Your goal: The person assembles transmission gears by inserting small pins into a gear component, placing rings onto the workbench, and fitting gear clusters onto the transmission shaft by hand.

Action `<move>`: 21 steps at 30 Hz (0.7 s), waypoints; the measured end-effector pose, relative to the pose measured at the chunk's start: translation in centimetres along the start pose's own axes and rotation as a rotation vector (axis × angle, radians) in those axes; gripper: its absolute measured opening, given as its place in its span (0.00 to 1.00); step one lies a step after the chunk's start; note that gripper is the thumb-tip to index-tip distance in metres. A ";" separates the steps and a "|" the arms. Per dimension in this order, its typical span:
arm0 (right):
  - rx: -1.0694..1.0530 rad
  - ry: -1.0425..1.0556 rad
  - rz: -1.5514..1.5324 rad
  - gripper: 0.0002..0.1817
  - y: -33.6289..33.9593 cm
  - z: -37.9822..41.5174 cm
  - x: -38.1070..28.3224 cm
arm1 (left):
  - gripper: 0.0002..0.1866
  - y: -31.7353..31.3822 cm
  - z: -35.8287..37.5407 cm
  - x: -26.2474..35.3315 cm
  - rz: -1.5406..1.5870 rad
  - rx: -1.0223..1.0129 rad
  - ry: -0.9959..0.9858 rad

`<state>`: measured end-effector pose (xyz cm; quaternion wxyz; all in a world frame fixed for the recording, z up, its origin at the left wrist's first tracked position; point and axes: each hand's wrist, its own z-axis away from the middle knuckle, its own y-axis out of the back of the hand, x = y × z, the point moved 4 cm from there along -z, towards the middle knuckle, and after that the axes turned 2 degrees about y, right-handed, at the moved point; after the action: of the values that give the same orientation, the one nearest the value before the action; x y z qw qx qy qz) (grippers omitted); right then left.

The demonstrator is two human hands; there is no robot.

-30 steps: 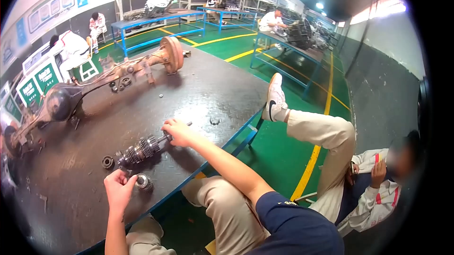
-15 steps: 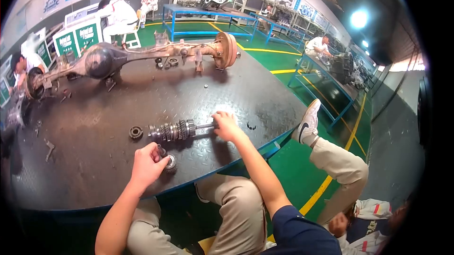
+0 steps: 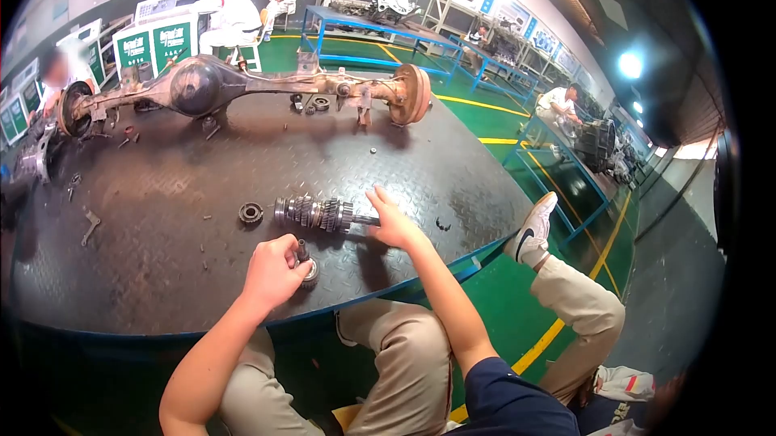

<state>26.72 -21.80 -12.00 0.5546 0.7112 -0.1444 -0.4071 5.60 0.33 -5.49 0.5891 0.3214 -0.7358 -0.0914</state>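
A gear shaft (image 3: 319, 214) with several toothed gears lies on its side on the dark metal table. At its thin right end is my right hand (image 3: 396, 222), fingers stretched and apart, with the thumb beside the rod. My left hand (image 3: 275, 273) is closed around a short gear shaft (image 3: 310, 273), which stands near the table's front edge with its narrow end up; the fingertips partly hide it. A loose gear ring (image 3: 250, 212) lies flat to the left of the long shaft.
A rusty axle housing (image 3: 202, 87) with a brake drum (image 3: 415, 94) spans the back of the table. A fork-shaped metal part (image 3: 91, 226) lies left; dark curved pieces (image 3: 443, 224) lie right. Beside the table's right corner is a person's shoe (image 3: 533, 226). Others sit farther back.
The view has shifted, so the table's things appear farther right. My right hand's fingers have straightened and spread at the shaft end. My left hand stays at the short gear shaft.
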 end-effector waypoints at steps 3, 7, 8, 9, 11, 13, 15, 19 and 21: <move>0.073 -0.006 0.155 0.50 1.3 0.3 1.1 | 0.17 -0.2 0.2 -0.5 0.033 0.016 0.019; -0.121 -0.188 0.187 0.45 1.7 0.9 1.3 | 0.16 -0.1 0.0 -0.6 0.028 -0.012 0.015; -0.224 -0.232 0.097 0.44 0.9 1.1 2.1 | 0.15 -0.2 -0.1 -0.8 0.022 -0.007 0.008; -0.226 -0.235 0.098 0.44 0.8 1.5 2.2 | 0.15 -0.3 0.0 -0.8 0.025 -0.009 0.009; -0.144 -0.209 0.181 0.34 1.1 1.5 1.7 | 0.15 -0.2 -0.1 -0.7 -0.008 -0.006 0.002; -0.037 -0.114 0.210 0.34 1.0 1.3 2.2 | 0.14 0.1 0.0 -0.5 -0.023 -0.063 0.078; 0.067 -0.135 0.326 0.31 1.2 1.2 2.6 | 0.14 0.3 -0.1 -0.5 -0.017 -0.061 0.091; 0.102 -0.148 0.257 0.26 0.7 0.6 3.5 | 0.14 0.2 0.1 -0.5 -0.037 -0.069 0.054; 0.147 -0.134 0.193 0.26 0.5 0.6 3.4 | 0.14 0.2 0.1 -0.5 -0.025 -0.063 0.053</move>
<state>28.52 -24.55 -13.03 0.5267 0.7039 -0.2783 -0.3869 5.42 0.77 -5.80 0.6171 0.3139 -0.7126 -0.1134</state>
